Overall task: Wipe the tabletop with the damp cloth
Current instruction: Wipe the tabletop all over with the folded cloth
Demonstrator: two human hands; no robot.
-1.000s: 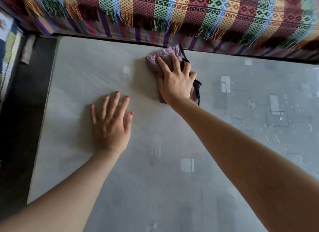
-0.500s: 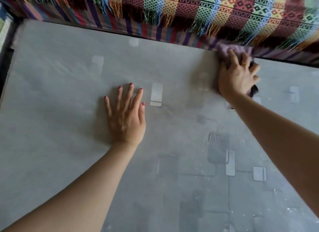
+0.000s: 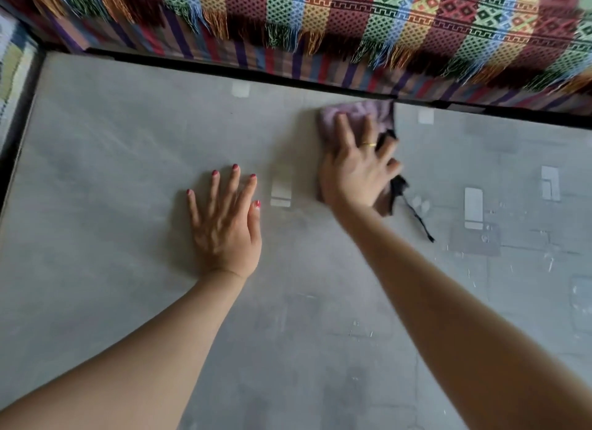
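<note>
The grey glossy tabletop point(image 3: 121, 179) fills most of the view. A mauve damp cloth point(image 3: 355, 115) with a dark edge and a loose black thread lies near the table's far edge. My right hand point(image 3: 355, 170) presses flat on top of the cloth, fingers spread, a gold ring on one finger; most of the cloth is hidden under it. My left hand point(image 3: 224, 224) rests palm down on the bare tabletop to the left of the cloth, fingers apart, holding nothing.
A colourful woven, fringed blanket point(image 3: 352, 23) hangs over furniture right behind the table's far edge. The table's left edge point(image 3: 22, 135) borders a dark gap. Small droplets and specks point(image 3: 487, 237) dot the right part of the surface.
My right hand slid the cloth from the far edge back toward me and to the left, closer to my left hand. My left hand stayed planted on the table.
</note>
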